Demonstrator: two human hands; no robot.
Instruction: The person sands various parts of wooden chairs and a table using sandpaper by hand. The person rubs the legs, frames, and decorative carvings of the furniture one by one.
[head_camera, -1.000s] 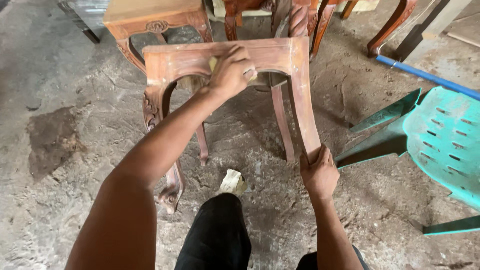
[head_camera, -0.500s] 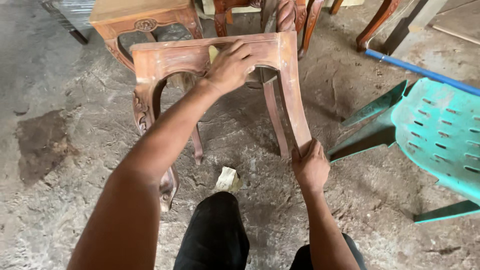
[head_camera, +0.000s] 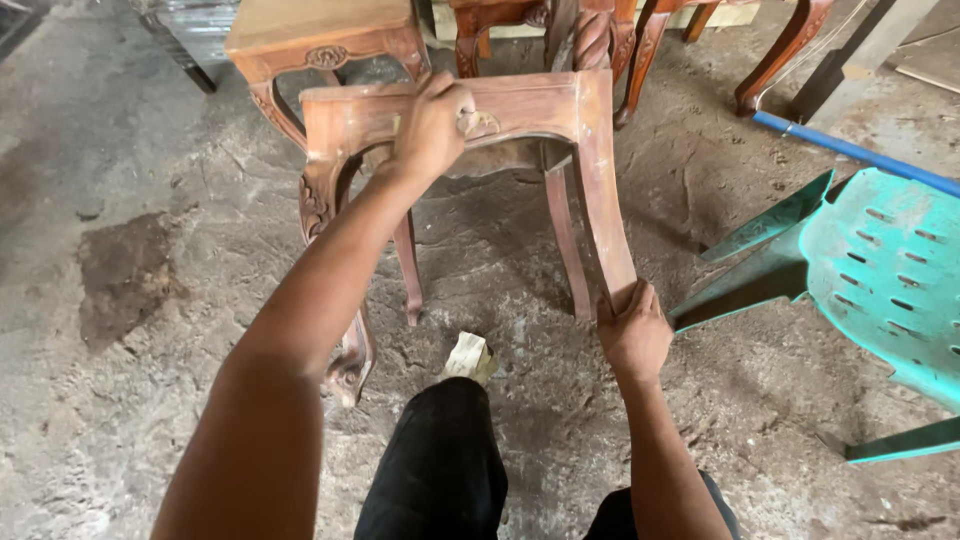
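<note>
Head camera looks down on a carved wooden stool (head_camera: 560, 130) lying tipped on its side on a dusty concrete floor (head_camera: 150, 420), its reddish-brown frame rail facing up and its curved legs reaching toward the near edge. The left hand (head_camera: 432, 128) lies palm-down on the top rail at the far middle of the scene, fingers curled over the wood; a scrap of yellowish sandpaper seems to peek out from under the palm, though it is too hidden to be sure. The right hand (head_camera: 632, 330) is closed around the foot end of the stool's right-hand leg (head_camera: 603, 215), thumb and fingers wrapped on the pale, dusty wood, at the near right. A left-hand leg with a scrolled, carved foot (head_camera: 345, 365) hangs just above the floor at the near left, beside the left forearm. A crumpled pale scrap (head_camera: 468, 357) lies on the floor between the legs, just beyond the person's black-trousered knee (head_camera: 440, 460). Far left, just behind the tipped stool, stands a second wooden stool (head_camera: 310, 35) upright with a carved rosette on its rail. More turned and curved furniture legs (head_camera: 590, 35) stand along the far edge. At the right, a turquoise plastic chair (head_camera: 880, 270) lies overturned, near the held leg but apart from it, and a blue pipe (head_camera: 850, 150) runs slantwise beyond it.
</note>
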